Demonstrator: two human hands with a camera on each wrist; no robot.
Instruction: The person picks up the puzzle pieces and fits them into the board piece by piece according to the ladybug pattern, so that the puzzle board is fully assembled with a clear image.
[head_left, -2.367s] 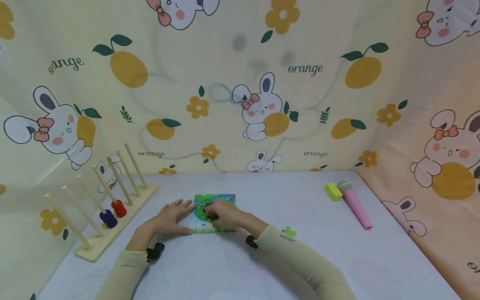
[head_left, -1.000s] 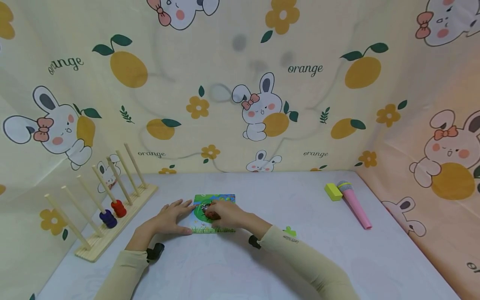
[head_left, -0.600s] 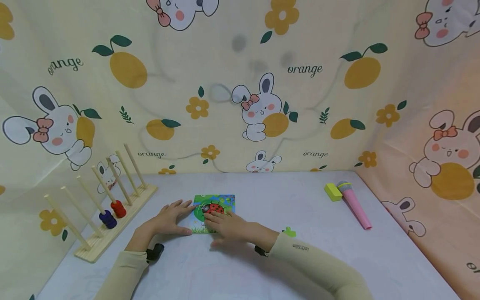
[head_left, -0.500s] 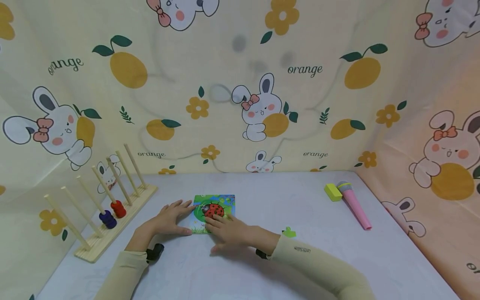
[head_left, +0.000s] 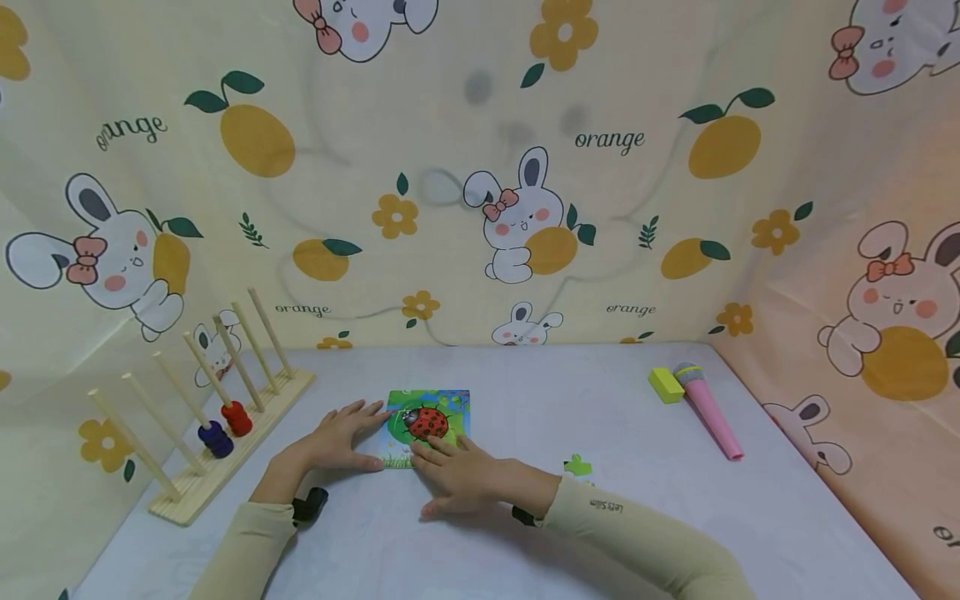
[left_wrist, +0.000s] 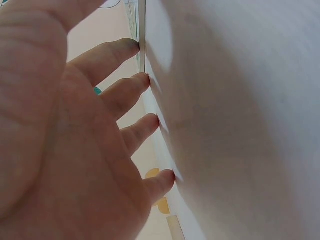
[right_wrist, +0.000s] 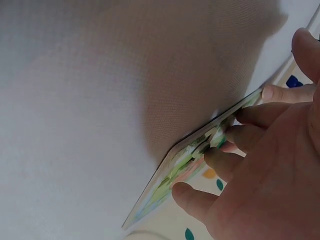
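Note:
A square ladybug jigsaw puzzle (head_left: 427, 423) lies flat on the table in the head view, with a green, grassy picture around the red ladybug. My left hand (head_left: 337, 440) rests at its left edge, fingers spread, forefinger and thumb at the border. In the left wrist view the left fingers (left_wrist: 131, 90) are nearly straight, their tips down at the tabletop. My right hand (head_left: 461, 475) lies over the puzzle's lower right corner with fingers extended. Seen from the right wrist, the right fingertips (right_wrist: 212, 155) are at the puzzle's face. One loose green puzzle piece (head_left: 577, 467) lies right of it, beside the right sleeve.
A wooden peg rack (head_left: 247, 446) with blue rings (head_left: 216, 439) and red rings (head_left: 237, 418) stands at the left. Back right lie a yellow block (head_left: 666, 385) and a pink toy microphone (head_left: 711, 408). Printed cloth hangs behind the white table (head_left: 555, 383).
My right hand has drawn back from the ladybug toward the lower right, its bent fingers straightening and uncovering the picture. More of the loose piece shows. The left hand has stayed put.

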